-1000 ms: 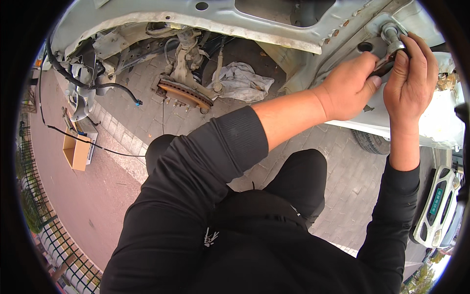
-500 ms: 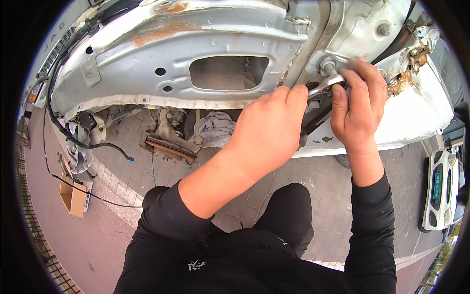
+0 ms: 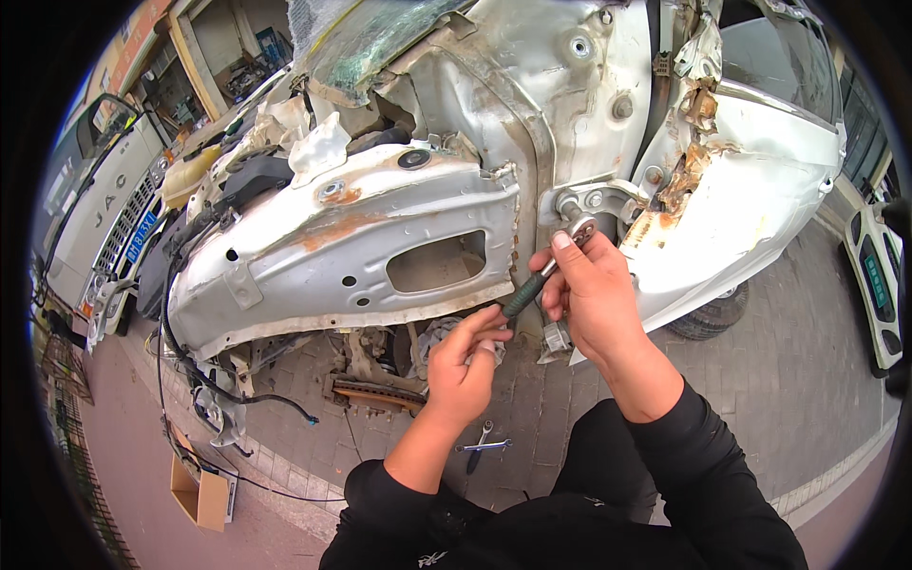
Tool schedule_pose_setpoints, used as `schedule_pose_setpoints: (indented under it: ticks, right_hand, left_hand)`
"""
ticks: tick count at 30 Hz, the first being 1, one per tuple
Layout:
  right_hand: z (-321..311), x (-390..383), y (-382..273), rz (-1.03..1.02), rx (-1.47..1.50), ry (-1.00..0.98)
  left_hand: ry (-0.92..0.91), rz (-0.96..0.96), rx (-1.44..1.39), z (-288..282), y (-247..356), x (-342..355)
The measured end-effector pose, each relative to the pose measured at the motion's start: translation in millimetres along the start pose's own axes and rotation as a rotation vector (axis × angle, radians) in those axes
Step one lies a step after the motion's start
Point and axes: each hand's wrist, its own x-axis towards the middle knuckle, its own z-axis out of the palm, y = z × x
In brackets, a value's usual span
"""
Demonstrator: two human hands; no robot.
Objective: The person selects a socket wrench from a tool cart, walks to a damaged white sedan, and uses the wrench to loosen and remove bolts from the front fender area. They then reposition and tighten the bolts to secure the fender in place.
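A ratchet wrench (image 3: 525,293) with a dark green grip slants up from lower left to upper right. Its round chrome head meets a bolt fitting on the hinge bracket (image 3: 597,198) of a stripped silver car body (image 3: 342,256). My right hand (image 3: 608,302) is closed round the wrench just below the head, thumb on the head. Beside the lower end of the grip is my left hand (image 3: 461,370), its fingers loosely stretched and the thumb apart. Its fingertips seem to touch the grip's end.
On the paving below lie a couple of wrenches (image 3: 484,445). A brake disc (image 3: 375,394) hangs under the fender panel. A black cable (image 3: 242,399) droops at the left, near an open cardboard box (image 3: 199,494). Parked at the right is a white car (image 3: 869,285); a truck (image 3: 100,204) stands left.
The view has swung, showing more of the car and the wrenches below. My left hand has slipped down to the grip's end. My right hand has closed round the wrench below its head.
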Motion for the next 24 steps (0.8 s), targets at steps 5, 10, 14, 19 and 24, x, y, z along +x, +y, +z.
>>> schedule_pose_setpoints:
  ticks: [5, 10, 14, 19, 24]
  right_hand:
    - [16.3, 2.7, 0.9, 0.132, 0.518, 0.097]
    - [1.1, 14.3, 7.8, -0.303, -0.666, 0.179]
    - [3.2, 12.8, 9.6, -0.171, -0.331, 0.157]
    - [8.9, 9.5, 9.5, 0.118, 0.506, 0.072]
    - [1.1, 18.3, 14.4, -0.39, -0.834, 0.274]
  left_hand:
    - [-0.147, -0.415, 0.284, -49.6, -66.6, -36.9]
    - [-0.886, -0.524, 0.944, -52.0, -78.3, -48.5]
    - [-0.79, -0.504, 0.78, -51.5, -82.6, -42.1]
    - [-0.787, -0.521, 0.862, -52.6, -87.5, -37.6]
    - [-0.802, -0.48, 0.83, -54.8, -90.3, -43.9]
